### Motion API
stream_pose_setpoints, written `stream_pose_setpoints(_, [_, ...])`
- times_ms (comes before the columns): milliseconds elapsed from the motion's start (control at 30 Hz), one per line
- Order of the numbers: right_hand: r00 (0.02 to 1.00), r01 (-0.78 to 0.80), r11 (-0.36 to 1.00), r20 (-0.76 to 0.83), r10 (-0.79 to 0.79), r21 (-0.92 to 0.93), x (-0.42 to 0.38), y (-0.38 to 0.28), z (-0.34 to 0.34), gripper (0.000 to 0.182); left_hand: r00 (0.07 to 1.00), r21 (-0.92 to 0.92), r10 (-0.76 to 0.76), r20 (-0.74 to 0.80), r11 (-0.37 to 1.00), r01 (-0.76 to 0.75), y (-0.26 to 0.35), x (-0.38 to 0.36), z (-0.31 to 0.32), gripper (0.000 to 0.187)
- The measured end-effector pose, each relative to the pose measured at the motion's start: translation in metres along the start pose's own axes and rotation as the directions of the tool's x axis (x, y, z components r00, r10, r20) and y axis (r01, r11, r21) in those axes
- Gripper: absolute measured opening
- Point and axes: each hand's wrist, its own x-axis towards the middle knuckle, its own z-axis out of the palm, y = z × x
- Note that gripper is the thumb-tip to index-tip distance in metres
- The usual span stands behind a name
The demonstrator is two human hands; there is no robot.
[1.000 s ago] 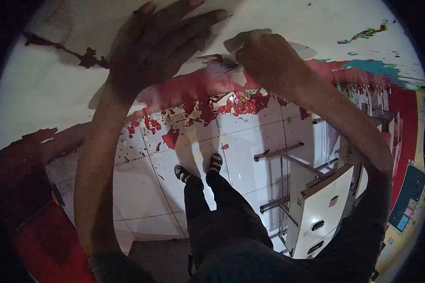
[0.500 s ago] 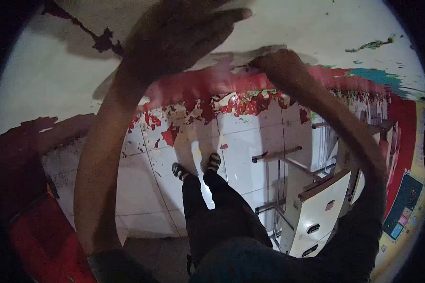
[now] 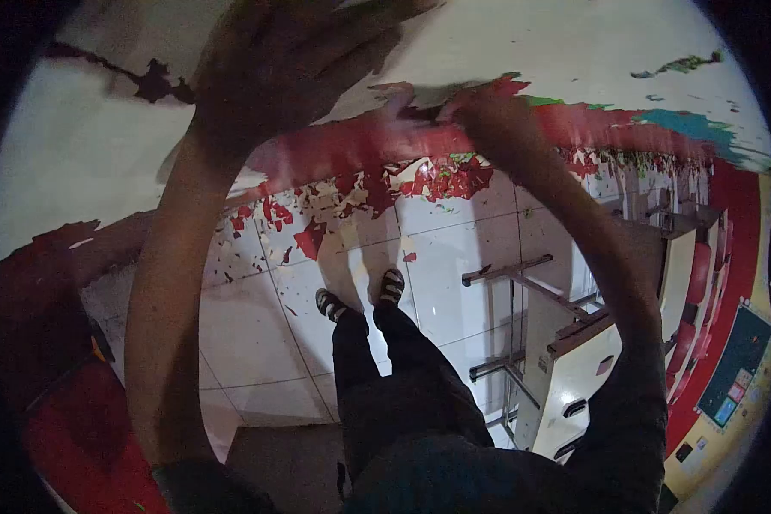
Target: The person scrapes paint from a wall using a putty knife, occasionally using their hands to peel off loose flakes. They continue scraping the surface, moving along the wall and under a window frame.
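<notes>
My left hand [image 3: 274, 73] is raised against the wall [image 3: 522, 43] at the top, flat with its fingers stretched out; it holds nothing that I can see. To its right, my right hand [image 3: 493, 116] is closed at the ragged border between the pale paint and the red band [image 3: 351, 158]. A small dark shape shows at its fingertips, but I cannot make out what is in them. The wall's pale coat is torn there, with red, green and teal patches [image 3: 685, 127] showing along the edge.
Red and cream paint flakes [image 3: 377, 190] litter the tiled floor [image 3: 454, 244] along the wall's foot. My feet [image 3: 391, 287] stand just back from them. At right are desks with metal legs [image 3: 522, 274], and farther off a dark board [image 3: 735, 364]. Something red [image 3: 94, 437] lies at lower left.
My left hand has shifted up and left in view. My right hand has moved slightly left and down, and more red shows at the torn edge above it.
</notes>
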Motion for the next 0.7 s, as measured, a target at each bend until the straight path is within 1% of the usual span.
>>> stream_pose_setpoints(67, [0.999,-0.018,0.997,-0.047,0.021,0.072,-0.011,0.011,0.002,0.017,1.0,-0.025,-0.001,-0.018,1.0,0.001,-0.004,0.005,0.005,0.034])
stream_pose_setpoints(100, [0.998,-0.009,0.994,-0.064,0.016,0.109,-0.021,0.012,-0.002,0.018,0.999,-0.069,-0.034,-0.006,0.997,0.034,-0.001,0.005,0.003,0.032])
stream_pose_setpoints(133, [0.975,0.007,0.906,-0.206,0.089,0.424,-0.049,0.025,-0.029,0.022,0.999,-0.083,-0.046,-0.018,0.996,0.044,0.0,0.003,0.004,0.031])
stream_pose_setpoints(167, [0.955,0.111,0.899,-0.297,0.022,0.423,-0.07,0.04,-0.05,0.023,0.998,-0.097,-0.057,-0.031,0.994,0.053,0.002,0.0,0.004,0.03])
stream_pose_setpoints(200, [0.921,0.21,0.886,-0.387,-0.039,0.413,-0.085,0.05,-0.069,0.025,0.996,-0.077,-0.042,-0.079,0.996,0.036,0.001,-0.001,0.009,0.029])
stream_pose_setpoints(233, [0.939,-0.001,0.754,-0.26,0.227,0.657,-0.099,0.052,-0.089,0.026,0.996,-0.036,0.008,-0.094,0.999,-0.012,-0.002,-0.001,0.009,0.031])
stream_pose_setpoints(267, [0.891,-0.202,0.525,-0.066,0.448,0.827,-0.108,0.054,-0.101,0.027,0.992,0.007,0.059,-0.108,0.998,-0.058,-0.005,-0.001,0.01,0.033])
stream_pose_setpoints(300, [0.912,-0.147,0.503,-0.08,0.403,0.852,-0.111,0.061,-0.096,0.027,0.986,0.068,0.143,-0.083,0.988,-0.137,-0.014,-0.001,0.008,0.039])
stream_pose_setpoints(367, [0.941,-0.04,0.454,-0.119,0.316,0.89,-0.109,0.078,-0.075,0.027,0.984,0.084,0.179,-0.01,0.98,-0.178,-0.018,0.004,0.002,0.034])
stream_pose_setpoints(400, [0.946,-0.082,0.482,-0.084,0.313,0.872,-0.098,0.076,-0.055,0.026,0.99,0.043,0.136,0.044,0.99,-0.138,-0.014,0.006,-0.008,0.025])
stream_pose_setpoints(433, [0.949,-0.123,0.508,-0.049,0.312,0.852,-0.083,0.067,-0.028,0.024,0.99,0.004,0.095,0.101,0.995,-0.096,-0.012,0.007,-0.012,0.023])
stream_pose_setpoints(500, [0.956,-0.046,0.632,-0.151,0.254,0.773,-0.05,0.034,0.029,0.023,0.991,0.042,0.128,0.051,0.991,-0.13,-0.014,0.007,-0.007,0.024])
stream_pose_setpoints(533, [0.949,-0.03,0.55,-0.15,0.278,0.835,-0.053,0.036,0.032,0.023,0.989,0.058,0.146,0.027,0.987,-0.148,-0.015,0.007,-0.004,0.025])
stream_pose_setpoints(600, [0.936,0.0,0.374,-0.132,0.328,0.927,-0.067,0.047,0.042,0.023,0.991,0.044,0.131,0.015,0.99,-0.132,-0.014,0.007,-0.003,0.025])
stream_pose_setpoints(700, [0.908,0.043,0.116,-0.088,0.409,0.992,-0.083,0.057,0.046,0.025,0.992,0.027,0.124,-0.006,0.992,-0.123,-0.017,0.006,-0.001,0.025])
